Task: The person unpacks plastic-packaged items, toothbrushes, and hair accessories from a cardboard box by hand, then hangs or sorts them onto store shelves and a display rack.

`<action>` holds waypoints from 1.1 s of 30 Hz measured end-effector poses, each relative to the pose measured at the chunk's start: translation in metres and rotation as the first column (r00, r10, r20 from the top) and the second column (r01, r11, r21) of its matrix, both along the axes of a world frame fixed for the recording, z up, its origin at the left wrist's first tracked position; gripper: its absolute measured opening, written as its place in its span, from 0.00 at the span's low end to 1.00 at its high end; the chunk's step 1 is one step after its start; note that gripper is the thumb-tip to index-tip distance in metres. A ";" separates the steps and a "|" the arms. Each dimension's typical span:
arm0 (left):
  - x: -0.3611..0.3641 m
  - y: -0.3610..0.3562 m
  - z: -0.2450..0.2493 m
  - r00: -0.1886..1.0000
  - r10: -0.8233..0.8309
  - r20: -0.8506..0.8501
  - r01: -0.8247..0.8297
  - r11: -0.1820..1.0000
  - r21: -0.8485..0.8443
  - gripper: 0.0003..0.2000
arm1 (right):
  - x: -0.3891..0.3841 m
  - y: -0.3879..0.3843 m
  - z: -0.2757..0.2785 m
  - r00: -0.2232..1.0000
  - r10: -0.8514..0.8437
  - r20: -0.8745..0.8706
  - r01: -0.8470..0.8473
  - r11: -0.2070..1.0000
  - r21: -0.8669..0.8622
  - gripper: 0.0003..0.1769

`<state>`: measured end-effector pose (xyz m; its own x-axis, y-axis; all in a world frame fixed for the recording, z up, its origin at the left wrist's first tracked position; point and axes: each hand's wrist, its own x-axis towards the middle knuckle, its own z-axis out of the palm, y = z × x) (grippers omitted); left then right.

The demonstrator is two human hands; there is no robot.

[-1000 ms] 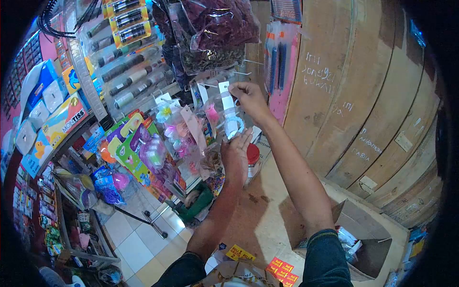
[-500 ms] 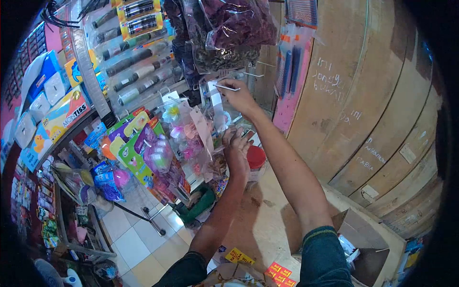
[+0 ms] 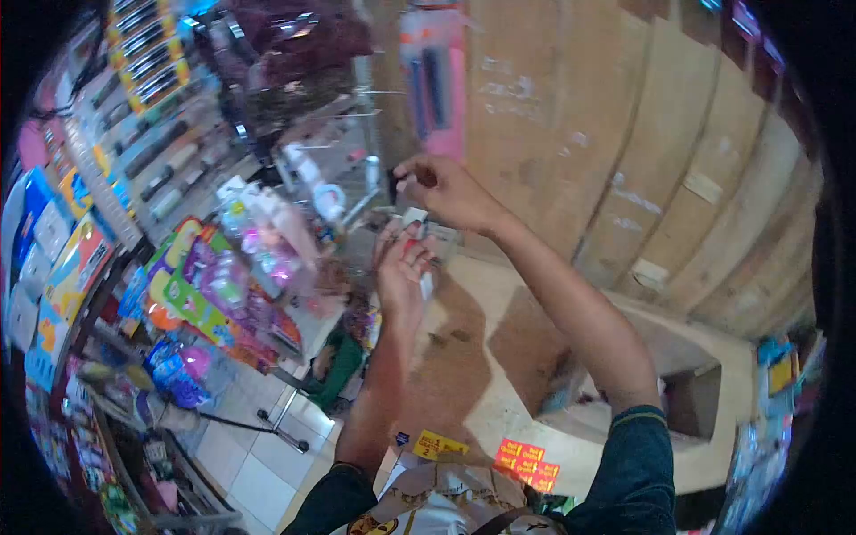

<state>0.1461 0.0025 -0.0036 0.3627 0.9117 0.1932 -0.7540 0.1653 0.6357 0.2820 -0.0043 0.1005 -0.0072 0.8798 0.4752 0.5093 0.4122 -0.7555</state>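
Observation:
My right hand (image 3: 455,196) is raised before the wooden wall, thumb and fingers curled together in a pinch. I cannot tell what, if anything, is in that pinch. Lower and to its left, my left hand (image 3: 403,267) is turned palm up with its fingers bent. A small white piece (image 3: 415,217) shows at the left fingertips, just under my right hand, and a bit of red shows among the left fingers. Close by on the left hang clear packets of hair accessories (image 3: 272,245), with a white round ornament (image 3: 329,201) nearest the hands.
Carded toys (image 3: 201,285) and a strip of batteries (image 3: 147,53) hang at the left. Combs in a packet (image 3: 432,85) hang on the plank wall (image 3: 615,134). An open cardboard box (image 3: 695,392) stands at right on the counter (image 3: 499,357), near red-and-yellow promo stickers (image 3: 526,462).
The view has swung right. My right hand has come away from the hanging packets and down toward my left hand, which now turns palm up. The red-lidded jar is no longer plainly seen.

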 end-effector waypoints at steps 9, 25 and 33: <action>0.050 -0.129 0.025 0.922 -0.297 -0.249 0.363 0.887 0.285 0.13 | 0.065 -0.275 -0.020 0.953 -0.291 0.082 0.300 0.942 -0.149 0.15; 0.120 -0.283 -0.019 0.446 -0.237 -0.863 0.831 0.467 0.301 0.10 | 0.139 -0.525 -0.092 0.870 -0.407 0.279 0.493 0.744 -0.451 0.18; 0.174 -0.265 -0.019 0.250 0.074 -0.965 0.923 0.281 0.261 0.16 | 0.200 -0.504 -0.078 0.926 -0.068 0.371 0.308 0.703 -0.640 0.20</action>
<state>0.3205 -0.2628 -0.0231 0.9888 0.0986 -0.1120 0.1491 -0.6178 0.7721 0.4823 -0.5082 0.0228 0.1610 0.9556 -0.2467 0.7633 -0.2790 -0.5826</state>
